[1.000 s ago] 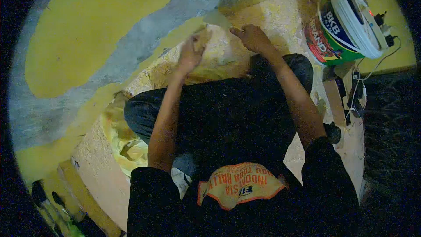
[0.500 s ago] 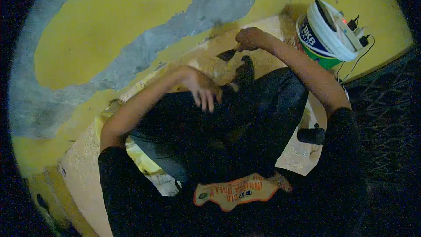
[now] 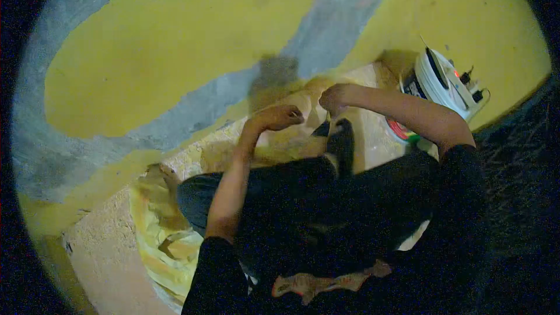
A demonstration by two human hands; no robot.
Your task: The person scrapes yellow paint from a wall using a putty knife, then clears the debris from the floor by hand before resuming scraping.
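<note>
My right hand (image 3: 335, 99) is closed, fingers down, above the floor near the wall. Below it a dark triangular blade (image 3: 321, 129), like that of a scraper, points toward the floor beside my dark-clad foot (image 3: 342, 143). The blade's handle is mostly hidden by the hand. A short gap to the left, my left hand (image 3: 283, 116) hangs with its fingers curled in. A small pale spot shows at those fingertips, too small to name. My crossed legs in dark trousers (image 3: 326, 204) lie beneath both arms.
A white paint bucket (image 3: 434, 87) stands at the right by the wall, with a power strip (image 3: 464, 87) and plugs on its lid. A yellowish crumpled sack (image 3: 154, 221) lies at my left. The wall (image 3: 186, 46) ahead has yellow paint and bare grey patches.
My left hand has risen from over my leg toward the right hand, its loose fingers now curled. The view has tilted upward, and the blade now hangs nearer my foot.
</note>
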